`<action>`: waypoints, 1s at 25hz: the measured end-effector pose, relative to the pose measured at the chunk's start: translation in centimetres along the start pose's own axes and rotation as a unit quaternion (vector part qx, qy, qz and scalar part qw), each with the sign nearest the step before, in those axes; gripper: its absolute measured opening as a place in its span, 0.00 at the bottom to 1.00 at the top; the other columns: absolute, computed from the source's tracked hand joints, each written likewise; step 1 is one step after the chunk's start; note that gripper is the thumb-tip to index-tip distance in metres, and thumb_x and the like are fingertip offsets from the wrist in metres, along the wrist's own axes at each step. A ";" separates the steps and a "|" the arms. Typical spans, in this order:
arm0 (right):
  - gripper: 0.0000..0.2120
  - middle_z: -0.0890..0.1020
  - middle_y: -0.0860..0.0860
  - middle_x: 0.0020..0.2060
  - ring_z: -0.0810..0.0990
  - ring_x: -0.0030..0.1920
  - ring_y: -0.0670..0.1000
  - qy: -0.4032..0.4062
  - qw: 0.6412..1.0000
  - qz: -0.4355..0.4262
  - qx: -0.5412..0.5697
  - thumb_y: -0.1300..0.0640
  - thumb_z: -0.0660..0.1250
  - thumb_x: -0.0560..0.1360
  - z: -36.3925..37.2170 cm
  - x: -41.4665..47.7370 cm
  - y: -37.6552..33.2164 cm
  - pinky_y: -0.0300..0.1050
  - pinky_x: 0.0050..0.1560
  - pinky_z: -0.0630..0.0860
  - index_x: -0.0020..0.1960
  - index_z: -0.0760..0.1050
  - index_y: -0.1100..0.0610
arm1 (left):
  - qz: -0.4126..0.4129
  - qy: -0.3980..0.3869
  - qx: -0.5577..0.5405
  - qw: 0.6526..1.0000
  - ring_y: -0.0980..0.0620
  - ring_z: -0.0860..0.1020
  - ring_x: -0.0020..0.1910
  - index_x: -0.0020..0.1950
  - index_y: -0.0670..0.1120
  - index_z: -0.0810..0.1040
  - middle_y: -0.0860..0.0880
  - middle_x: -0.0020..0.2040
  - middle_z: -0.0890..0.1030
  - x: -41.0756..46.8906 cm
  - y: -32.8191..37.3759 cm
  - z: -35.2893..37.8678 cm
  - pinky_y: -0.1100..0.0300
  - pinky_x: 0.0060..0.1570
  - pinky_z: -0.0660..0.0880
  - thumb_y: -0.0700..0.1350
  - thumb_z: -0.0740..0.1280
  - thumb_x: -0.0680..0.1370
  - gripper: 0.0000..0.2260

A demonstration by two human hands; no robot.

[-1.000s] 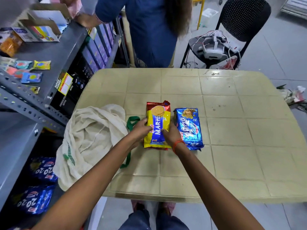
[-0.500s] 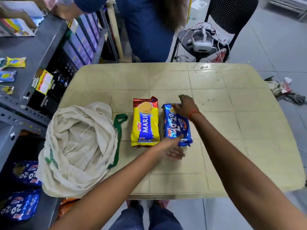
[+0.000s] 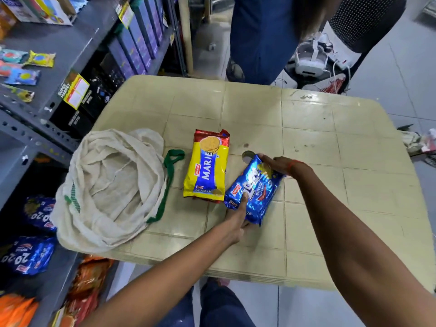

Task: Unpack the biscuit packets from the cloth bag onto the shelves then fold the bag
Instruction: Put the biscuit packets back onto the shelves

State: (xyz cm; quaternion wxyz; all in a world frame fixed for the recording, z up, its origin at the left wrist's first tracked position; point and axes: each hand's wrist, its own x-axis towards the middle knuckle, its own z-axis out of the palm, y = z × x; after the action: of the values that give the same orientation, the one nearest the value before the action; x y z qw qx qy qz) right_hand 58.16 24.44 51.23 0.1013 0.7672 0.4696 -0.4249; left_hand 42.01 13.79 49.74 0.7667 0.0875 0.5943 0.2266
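Both hands grip the blue 20-20 packet [image 3: 253, 190], left hand [image 3: 237, 214] at its near end, right hand [image 3: 276, 165] at the far end, tilting it off the tabletop [image 3: 330, 142]. The Marie packet [image 3: 207, 168] lies just beside, at nine o'clock; the cloth bag [image 3: 108, 185] slumps farther that way. Next, I'd guess, carry it to the shelves [image 3: 59, 43] at ten o'clock.

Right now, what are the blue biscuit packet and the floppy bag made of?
The blue packet looks like thin glossy plastic film: it shines and crinkles between the left hand and right hand. The cloth bag looks like soft, matte, off-white woven cloth, probably cotton: it slumps in folds, with green handles.
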 end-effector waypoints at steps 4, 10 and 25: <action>0.41 0.78 0.59 0.60 0.76 0.53 0.58 0.008 0.999 0.027 0.030 0.27 0.53 0.69 -1.2 -3.4 1.7 0.49 0.56 0.69 0.60 0.75 0.62 | -0.024 -0.044 -0.027 0.998 0.52 0.78 0.43 0.63 0.46 0.71 0.45 0.56 0.80 -2.5 -0.8 0.5 0.57 0.44 0.77 0.58 0.68 0.70 0.26; 0.37 0.77 0.57 0.50 0.75 0.49 0.58 0.113 0.991 -0.003 0.070 0.29 0.55 0.70 -5.7 -11.6 -3.7 0.48 0.52 0.69 0.57 0.74 0.61 | 0.038 -0.086 -0.013 0.995 0.48 0.79 0.48 0.60 0.45 0.72 0.45 0.55 0.80 -9.1 3.3 -0.5 0.55 0.51 0.78 0.57 0.68 0.73 0.22; 0.26 0.72 0.53 0.30 0.71 0.30 0.53 0.041 0.956 -0.289 0.039 0.33 0.61 0.70 11.1 -21.9 -36.2 0.43 0.37 0.74 0.32 0.70 0.56 | 0.285 0.118 -0.078 0.948 0.52 0.80 0.38 0.60 0.48 0.75 0.48 0.51 0.83 -22.3 13.7 -32.8 0.59 0.40 0.76 0.59 0.62 0.76 0.19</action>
State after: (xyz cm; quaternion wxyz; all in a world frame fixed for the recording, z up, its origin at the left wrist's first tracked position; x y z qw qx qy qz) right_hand 18.44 23.91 69.51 -0.0754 0.6187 0.6584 -0.4220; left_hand 3.22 11.33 65.55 0.5993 0.1652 0.6111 0.4900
